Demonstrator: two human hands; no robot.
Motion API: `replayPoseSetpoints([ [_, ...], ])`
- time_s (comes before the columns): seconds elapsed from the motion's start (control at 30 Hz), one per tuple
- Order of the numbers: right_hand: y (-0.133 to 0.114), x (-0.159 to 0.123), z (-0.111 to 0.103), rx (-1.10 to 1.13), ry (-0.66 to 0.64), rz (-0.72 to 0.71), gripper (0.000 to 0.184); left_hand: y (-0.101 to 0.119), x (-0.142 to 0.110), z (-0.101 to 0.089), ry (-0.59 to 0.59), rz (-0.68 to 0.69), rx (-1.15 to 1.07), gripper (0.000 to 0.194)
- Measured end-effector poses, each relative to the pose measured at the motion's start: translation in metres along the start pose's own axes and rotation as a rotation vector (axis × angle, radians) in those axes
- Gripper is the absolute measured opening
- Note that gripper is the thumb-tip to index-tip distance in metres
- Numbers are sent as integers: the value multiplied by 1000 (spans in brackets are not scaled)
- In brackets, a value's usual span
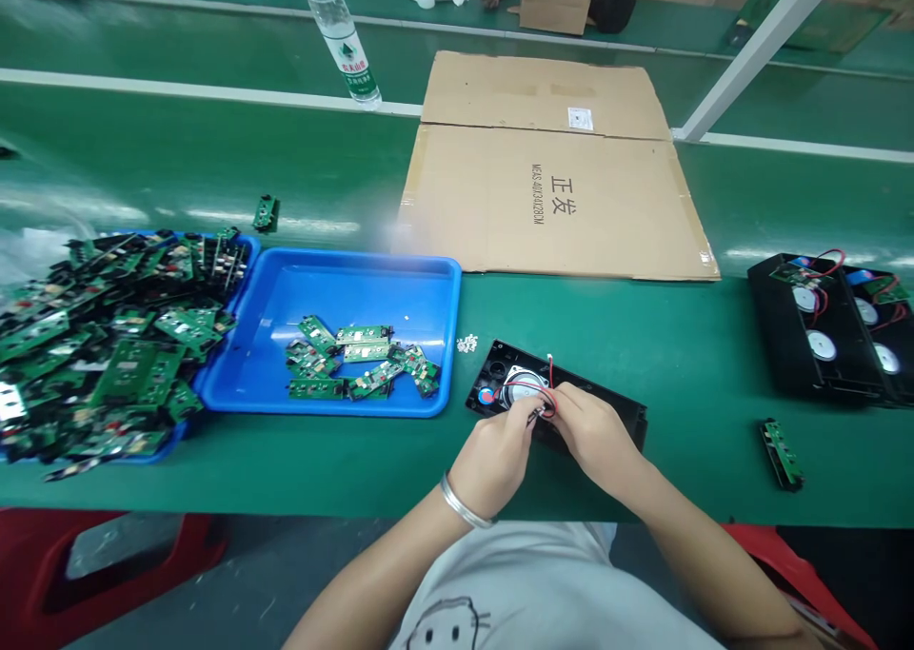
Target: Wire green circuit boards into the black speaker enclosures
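A black plastic speaker housing (606, 412) lies on the green table near the front edge, with a round speaker (518, 386) and red and black wires (544, 395) inside. My left hand (495, 456), with a silver bracelet on the wrist, is closed in a pinch on the wires over the housing. My right hand (591, 431) meets it from the right, fingers also pinched on the red wire. A small pile of white bits (466, 344) sits just left of the housing.
A blue tray (343, 288) holds several green circuit boards; a heaped second tray (107, 336) lies to its left. Flat cardboard (549, 193) lies behind. Finished black housings (832, 331) sit right, a loose board (782, 453) nearby. A water bottle (344, 36) stands far back; another person's hands reach into a box (553, 8).
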State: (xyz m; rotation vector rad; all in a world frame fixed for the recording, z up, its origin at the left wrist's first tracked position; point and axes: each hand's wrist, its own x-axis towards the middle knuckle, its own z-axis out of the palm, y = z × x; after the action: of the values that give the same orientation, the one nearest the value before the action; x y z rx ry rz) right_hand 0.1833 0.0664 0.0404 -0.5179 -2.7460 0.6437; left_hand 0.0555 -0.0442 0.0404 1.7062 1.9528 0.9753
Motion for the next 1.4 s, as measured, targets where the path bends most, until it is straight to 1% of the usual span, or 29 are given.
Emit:
replayPoseSetpoints([
  [0.1,-1,2,-1,22,10,17,34,1,2,-7,-15,-49,-44,26],
  [0.17,1,3,-4,110,-10,61,31,3,3,-13,-14,-107,-54,24],
  [0.27,7,6,-7,210,8,222,22,4,3,-22,17,-222,-31,24],
  [0.33,10,11,-8,168,9,357,17,3,2,-24,48,-287,-45,24],
  [0.37,11,13,-7,126,-12,414,16,3,2,-25,60,-316,-69,23],
  [0.4,11,16,-6,89,-45,458,18,3,1,-24,67,-346,-103,22],
  [0.47,9,22,-4,81,-93,496,24,2,0,-22,68,-402,-170,18],
  [0.5,8,23,-4,122,-91,497,25,2,0,-22,69,-424,-198,17],
  [0.57,8,23,-5,285,-67,490,19,2,-1,-20,77,-457,-242,15],
  [0.63,11,17,-9,451,-52,499,11,2,-1,-19,88,-486,-277,15],
  [0.7,15,6,-14,514,-29,515,11,1,0,-18,99,-513,-308,15],
  [0.8,18,-12,-17,441,60,501,15,-1,1,-16,122,-547,-346,15],
  [0.87,16,-22,-17,392,110,444,17,-1,2,-14,136,-563,-373,15],
  [0.97,6,-27,-11,425,85,279,18,3,6,-8,113,-578,-397,14],
  [1.03,-1,-26,-5,445,56,201,19,6,8,-4,86,-580,-403,15],
  [1.1,-5,-23,0,406,78,201,20,9,9,-1,72,-577,-413,16],
  [1.27,-7,-18,5,271,165,262,22,11,7,2,43,-587,-443,18],
  [1.4,-8,-18,6,230,178,274,23,10,4,3,28,-584,-445,18],
])
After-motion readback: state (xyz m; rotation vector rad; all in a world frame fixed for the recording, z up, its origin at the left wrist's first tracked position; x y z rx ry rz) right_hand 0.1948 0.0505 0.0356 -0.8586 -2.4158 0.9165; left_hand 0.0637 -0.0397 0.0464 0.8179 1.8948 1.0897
